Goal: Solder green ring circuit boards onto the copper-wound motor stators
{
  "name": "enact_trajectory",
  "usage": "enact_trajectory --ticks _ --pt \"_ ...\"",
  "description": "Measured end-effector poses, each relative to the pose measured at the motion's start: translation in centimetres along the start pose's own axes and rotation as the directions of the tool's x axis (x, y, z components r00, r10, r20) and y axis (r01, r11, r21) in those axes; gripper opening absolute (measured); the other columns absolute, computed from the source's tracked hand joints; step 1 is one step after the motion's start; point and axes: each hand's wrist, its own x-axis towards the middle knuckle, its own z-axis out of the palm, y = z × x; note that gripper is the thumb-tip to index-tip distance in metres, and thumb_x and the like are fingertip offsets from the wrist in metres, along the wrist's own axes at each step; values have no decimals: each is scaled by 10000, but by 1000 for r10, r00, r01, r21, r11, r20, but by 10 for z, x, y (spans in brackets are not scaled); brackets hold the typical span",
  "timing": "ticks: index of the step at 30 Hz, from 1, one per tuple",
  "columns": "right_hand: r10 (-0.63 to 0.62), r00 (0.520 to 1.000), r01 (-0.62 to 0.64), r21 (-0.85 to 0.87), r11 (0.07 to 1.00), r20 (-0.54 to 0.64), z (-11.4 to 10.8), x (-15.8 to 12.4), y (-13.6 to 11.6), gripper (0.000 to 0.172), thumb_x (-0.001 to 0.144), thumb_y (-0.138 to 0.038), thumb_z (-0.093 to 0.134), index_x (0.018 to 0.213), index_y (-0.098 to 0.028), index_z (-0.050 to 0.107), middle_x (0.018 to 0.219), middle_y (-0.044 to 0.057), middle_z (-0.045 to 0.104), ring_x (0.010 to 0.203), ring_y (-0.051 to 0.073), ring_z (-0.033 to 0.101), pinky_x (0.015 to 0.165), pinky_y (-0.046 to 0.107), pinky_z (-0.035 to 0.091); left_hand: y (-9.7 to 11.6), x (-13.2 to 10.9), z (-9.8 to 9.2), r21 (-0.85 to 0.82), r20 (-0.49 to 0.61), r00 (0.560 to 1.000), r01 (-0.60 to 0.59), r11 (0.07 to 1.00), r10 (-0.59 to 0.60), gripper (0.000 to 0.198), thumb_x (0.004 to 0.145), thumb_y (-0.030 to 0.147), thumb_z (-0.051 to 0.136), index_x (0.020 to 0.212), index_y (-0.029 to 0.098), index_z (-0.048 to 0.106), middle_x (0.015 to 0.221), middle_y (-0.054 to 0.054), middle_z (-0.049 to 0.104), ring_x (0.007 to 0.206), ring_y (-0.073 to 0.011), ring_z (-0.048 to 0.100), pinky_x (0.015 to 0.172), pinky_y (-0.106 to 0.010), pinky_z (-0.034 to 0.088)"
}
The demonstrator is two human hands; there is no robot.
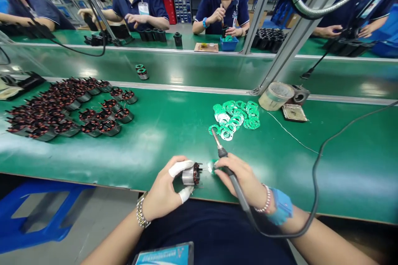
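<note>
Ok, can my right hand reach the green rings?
Probably yes: the green rings lie just ahead of the right hand, with no object blocking, though its soldering iron may need setting down first.

You can't read any text in this view. The rectangular blue-and-white ID badge (163,254) at the bottom edge, against your dark top, shows small print, but it is too blurred to make out. The pale ID badge (143,8) hanging on the navy polo shirt (152,4) of the co-worker ahead on the left is also illegible, as is the narrow white badge (234,19) on the next co-worker's navy polo shirt (214,14).
</note>
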Motion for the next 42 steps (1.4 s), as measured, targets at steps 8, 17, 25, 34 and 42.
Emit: enact_trajectory --ticks 8,17,25,34,42 --pt "55 998 -54 9 998 -35 -45 -22 15 206 808 -239 553 1002 -210 615 765 43 651 677 160 591 618 272 478 -2 8 5 -43 28 998 -54 998 55 480 700 51 548 1121 254 442 1085 -76 474 962 -187 552 817 -342 498" --pt "220 969 -236 148 961 115 -42 -18 19 135 797 -221 549 874 -187 655 729 28 645 649 131 584 614 243 472 -4 8 8 -11 18 998 -58 998 58 517 694 45 557 1142 270 430 1073 -68 462 962 -189 534 825 -360 485" --pt "225 955 -258 166 952 195 -41 -18 22 159 820 -257 532 907 -200 651 693 21 604 613 129 549 578 246 431 -2 8 9 2 14 998 -58 998 58 509 691 48 556 1135 270 441 1066 -64 471 957 -186 529 798 -338 487" --pt "219 956 -261 222 939 196 -39 -18 24 152 809 -217 550 923 -193 648 697 16 593 620 121 529 582 249 421 -5 6 11 17 18 999 -42 999 42 506 699 52 559 1136 270 430 1075 -63 456 985 -193 516 830 -359 476" --pt "192 966 -226 200 954 175 -39 -20 23 167 800 -210 554 930 -191 657 662 20 569 583 125 518 539 252 415 -4 7 10 48 24 998 -58 997 57 506 705 51 553 1141 271 420 1071 -62 458 985 -192 511 820 -355 470"
